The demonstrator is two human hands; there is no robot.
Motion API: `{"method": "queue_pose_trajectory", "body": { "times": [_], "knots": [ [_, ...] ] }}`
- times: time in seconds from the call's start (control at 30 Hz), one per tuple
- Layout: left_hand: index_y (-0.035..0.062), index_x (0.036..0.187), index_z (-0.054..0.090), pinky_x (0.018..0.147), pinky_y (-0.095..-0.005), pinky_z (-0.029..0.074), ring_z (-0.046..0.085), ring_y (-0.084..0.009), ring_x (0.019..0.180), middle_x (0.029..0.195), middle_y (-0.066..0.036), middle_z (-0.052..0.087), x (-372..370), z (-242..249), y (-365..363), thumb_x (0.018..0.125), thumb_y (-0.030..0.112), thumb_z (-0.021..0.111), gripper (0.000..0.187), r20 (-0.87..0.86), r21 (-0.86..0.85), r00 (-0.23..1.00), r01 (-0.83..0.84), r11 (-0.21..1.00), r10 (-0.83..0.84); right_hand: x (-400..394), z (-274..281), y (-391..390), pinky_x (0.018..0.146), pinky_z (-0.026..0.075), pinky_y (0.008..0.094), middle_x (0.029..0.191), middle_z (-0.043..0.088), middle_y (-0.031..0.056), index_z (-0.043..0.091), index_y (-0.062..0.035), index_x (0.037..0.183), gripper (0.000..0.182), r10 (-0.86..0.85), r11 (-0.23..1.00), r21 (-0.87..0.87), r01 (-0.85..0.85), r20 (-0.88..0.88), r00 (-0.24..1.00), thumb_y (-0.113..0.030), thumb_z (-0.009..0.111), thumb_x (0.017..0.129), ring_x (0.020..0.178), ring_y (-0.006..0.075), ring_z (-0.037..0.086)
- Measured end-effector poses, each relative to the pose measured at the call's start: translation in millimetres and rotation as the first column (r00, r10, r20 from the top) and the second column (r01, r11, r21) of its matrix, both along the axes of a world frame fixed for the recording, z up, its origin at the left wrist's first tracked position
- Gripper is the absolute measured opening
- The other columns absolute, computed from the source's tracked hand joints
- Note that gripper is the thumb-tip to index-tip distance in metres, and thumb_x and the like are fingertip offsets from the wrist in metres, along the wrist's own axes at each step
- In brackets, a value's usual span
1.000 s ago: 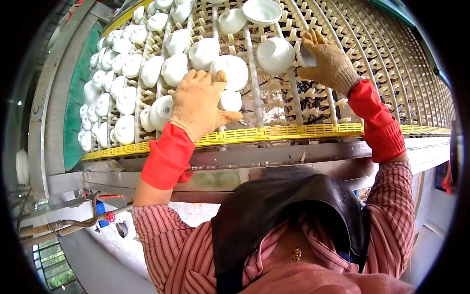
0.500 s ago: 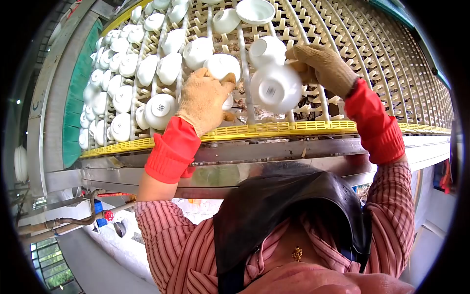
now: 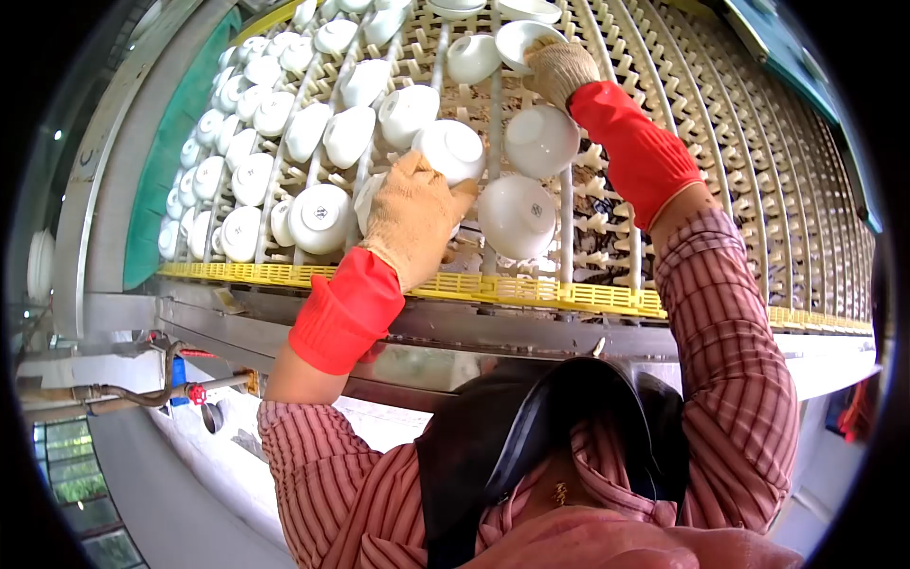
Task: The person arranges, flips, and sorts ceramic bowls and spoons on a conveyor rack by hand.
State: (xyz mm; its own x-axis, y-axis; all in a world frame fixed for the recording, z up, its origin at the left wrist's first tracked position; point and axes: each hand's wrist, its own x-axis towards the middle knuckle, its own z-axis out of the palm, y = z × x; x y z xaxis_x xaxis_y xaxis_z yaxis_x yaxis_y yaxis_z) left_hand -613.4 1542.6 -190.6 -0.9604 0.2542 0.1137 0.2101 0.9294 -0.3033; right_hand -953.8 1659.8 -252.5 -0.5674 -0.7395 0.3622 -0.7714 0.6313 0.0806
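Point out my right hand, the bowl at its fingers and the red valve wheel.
Right hand (image 3: 563,68): head view, on the back of the glove.
Bowl (image 3: 512,42): head view, on its inside, left of the fingers.
Red valve wheel (image 3: 197,394): head view, near its middle.

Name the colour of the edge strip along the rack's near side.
Yellow, on the edge strip; head view.

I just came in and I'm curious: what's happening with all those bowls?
A gloved person is handling white bowls on a pegged rack. The right hand is on a farther bowl, and the left hand is at a nearer bowl. Bowls crowd the rack's left part, while none show on its right.
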Motion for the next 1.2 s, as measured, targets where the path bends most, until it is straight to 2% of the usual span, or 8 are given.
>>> {"method": "queue_pose_trajectory", "body": {
  "times": [0.3, 0.37, 0.5, 0.53, 0.63, 0.77, 0.9, 1.2],
  "knots": [
    [0.0092, 0.138, 0.072, 0.091, -0.0490, 0.054, 0.068, -0.0390, 0.105, 0.101, -0.016, 0.072, 3, 41, 18, 0.064, 0.021, 0.101, 0.080, 0.157, 0.210, 0.972, -0.204, 0.956, 0.173, 28, 36, 60, 0.084, 0.065, 0.0421, 0.110, 0.080, 0.0202, 0.072, 0.0026, 0.137, 0.072, 0.465, 0.783, -0.615, 0.095, 0.680, 0.566, -0.064, 0.061, 0.110, 0.095, 0.0275, 0.080],
    [0.0096, 0.140, 0.070, 0.087, -0.0499, 0.058, 0.074, -0.0396, 0.101, 0.098, -0.019, 0.077, -8, 46, 9, 0.074, 0.030, 0.099, 0.075, 0.047, 0.381, 0.987, -0.162, 0.910, 0.156, -5, -6, 38, 0.081, 0.067, 0.0439, 0.110, 0.080, 0.0221, 0.069, -0.0030, 0.138, 0.038, 0.579, 0.651, -0.758, -0.039, 0.464, 0.670, -0.027, 0.065, 0.109, 0.093, 0.0306, 0.082],
    [0.0064, 0.145, 0.068, 0.087, -0.0475, 0.060, 0.077, -0.0393, 0.102, 0.109, -0.025, 0.080, -79, 60, -16, 0.081, 0.034, 0.096, 0.075, -0.323, 0.496, 0.942, 0.087, 0.864, 0.090, -18, -13, 33, 0.084, 0.067, 0.0426, 0.105, 0.084, 0.0166, 0.074, 0.0053, 0.121, 0.032, 0.594, 0.685, -0.693, 0.225, 0.710, 0.379, -0.023, 0.072, 0.107, 0.094, 0.0297, 0.083],
    [0.0057, 0.145, 0.068, 0.088, -0.0477, 0.060, 0.077, -0.0402, 0.104, 0.112, -0.025, 0.080, -93, 64, -13, 0.083, 0.040, 0.094, 0.076, -0.241, 0.564, 0.950, -0.029, 0.825, 0.198, -50, -46, 30, 0.084, 0.068, 0.0408, 0.104, 0.084, 0.0159, 0.074, 0.0062, 0.120, 0.033, 0.422, 0.819, -0.569, 0.073, 0.684, 0.595, -0.024, 0.072, 0.107, 0.093, 0.0279, 0.083],
    [0.0041, 0.151, 0.066, 0.107, -0.0479, 0.056, 0.073, -0.0394, 0.122, 0.134, -0.024, 0.076, -138, 28, -31, 0.094, 0.039, 0.084, 0.069, 0.012, 0.359, 0.907, -0.397, 0.845, 0.421, -16, -24, 59, 0.082, 0.066, 0.0336, 0.101, 0.083, 0.0132, 0.074, 0.0061, 0.117, 0.037, 0.634, 0.543, -0.697, 0.469, 0.706, 0.315, -0.030, 0.070, 0.107, 0.089, 0.0201, 0.082],
    [0.0086, 0.154, 0.066, 0.114, -0.0505, 0.049, 0.066, -0.0399, 0.131, 0.135, -0.021, 0.075, -147, -16, -35, 0.101, 0.051, 0.073, 0.068, -0.005, 0.130, 0.903, -0.426, 0.895, 0.430, 23, 15, 161, 0.077, 0.059, 0.0353, 0.097, 0.077, 0.0085, 0.076, -0.0032, 0.120, 0.040, 0.128, 0.852, -0.477, 0.215, 0.589, 0.798, -0.039, 0.061, 0.110, 0.084, 0.0170, 0.074],
    [0.0090, 0.154, 0.064, 0.117, -0.0492, 0.045, 0.062, -0.0360, 0.135, 0.143, -0.020, 0.071, -128, -25, -37, 0.106, 0.057, 0.064, 0.068, -0.041, 0.049, 0.937, -0.345, 0.937, 0.347, 34, 0, 302, 0.093, 0.058, 0.0288, 0.118, 0.081, 0.0082, 0.064, 0.0012, 0.155, 0.063, 0.055, 0.844, -0.400, 0.357, 0.727, 0.684, -0.042, 0.069, 0.109, 0.102, 0.0133, 0.075],
    [0.0037, 0.132, 0.077, 0.110, -0.0470, 0.052, 0.068, -0.0376, 0.125, 0.134, -0.019, 0.075, -63, 11, 47, 0.103, 0.039, 0.074, 0.046, 0.205, 0.356, 0.952, -0.289, 0.889, 0.228, 115, -65, 550, 0.090, 0.059, 0.0367, 0.109, 0.083, 0.0148, 0.069, -0.0023, 0.148, 0.052, -0.329, 0.698, -0.249, 0.671, 0.721, 0.610, -0.033, 0.073, 0.106, 0.099, 0.0203, 0.078]
  ]
}}
